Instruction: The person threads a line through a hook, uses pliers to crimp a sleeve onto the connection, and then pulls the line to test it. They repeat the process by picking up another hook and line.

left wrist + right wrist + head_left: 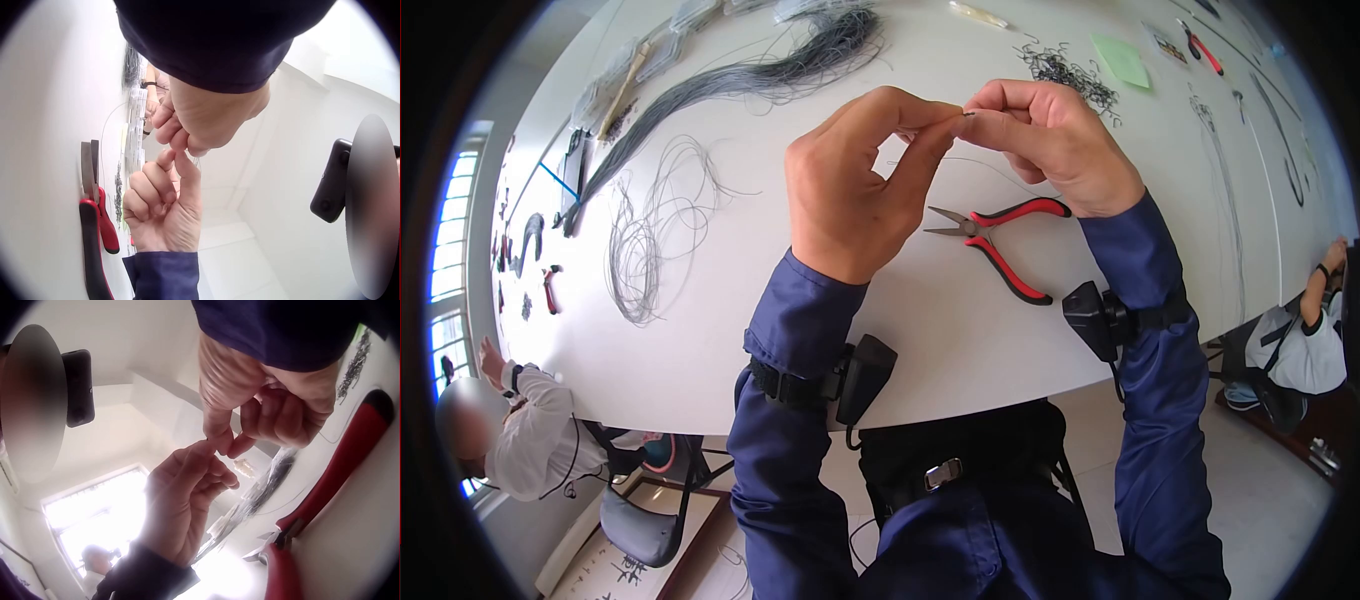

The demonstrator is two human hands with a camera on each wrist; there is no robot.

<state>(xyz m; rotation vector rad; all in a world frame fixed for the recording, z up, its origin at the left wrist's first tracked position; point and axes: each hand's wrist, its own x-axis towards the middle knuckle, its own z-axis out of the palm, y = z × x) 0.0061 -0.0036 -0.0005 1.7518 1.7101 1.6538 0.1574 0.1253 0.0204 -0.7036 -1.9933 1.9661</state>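
Both hands meet fingertip to fingertip above the table. My left hand [855,185] pinches a tiny dark piece [968,114] between thumb and forefinger. From the other side, the right hand [1055,145] pinches at the same piece, its other fingers curled in. I cannot tell the piece's exact kind, since fingertips cover most of it. A thin wire [992,165] curves out below the fingers. Red-and-black pliers [1000,245] lie with handles spread on the table under the right hand; they also show in the left wrist view, beside the hands.
A long bundle of grey wire [730,75] stretches across the far left, with a loose wire coil [640,250] nearer. Small dark hooks [1065,75] lie piled behind the right hand, beside a green paper [1120,62]. Other people sit at both table sides.
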